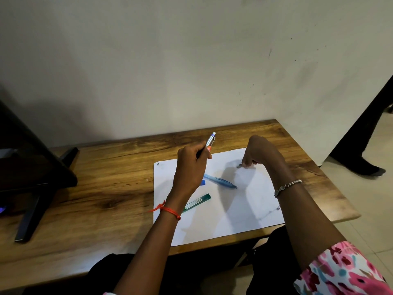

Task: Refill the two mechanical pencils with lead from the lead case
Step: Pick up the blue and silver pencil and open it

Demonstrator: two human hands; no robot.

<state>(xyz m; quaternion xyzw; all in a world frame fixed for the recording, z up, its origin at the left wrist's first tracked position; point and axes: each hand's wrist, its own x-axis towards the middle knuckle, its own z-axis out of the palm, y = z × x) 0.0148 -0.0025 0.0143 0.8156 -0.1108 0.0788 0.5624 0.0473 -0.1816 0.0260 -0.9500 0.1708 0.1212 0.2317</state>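
Note:
My left hand [190,165] grips a mechanical pencil [209,142] with a blue and white top, pointing up and away over the white paper sheet [244,211]. My right hand [261,153] is curled fingers-down on the paper's far side, pinching a small dark piece [239,166] that is too small to identify. A second, light blue mechanical pencil [221,181] lies on the paper between my hands. The green lead case [197,202] lies flat on the paper beside my left wrist. A small blue cap [203,183] peeks out from behind my left hand.
The paper lies on a wooden table [106,188] against a pale wall. A dark monitor stand [36,199] occupies the table's left end. At the far right, another person's leg and foot [365,165] stand on the tiled floor.

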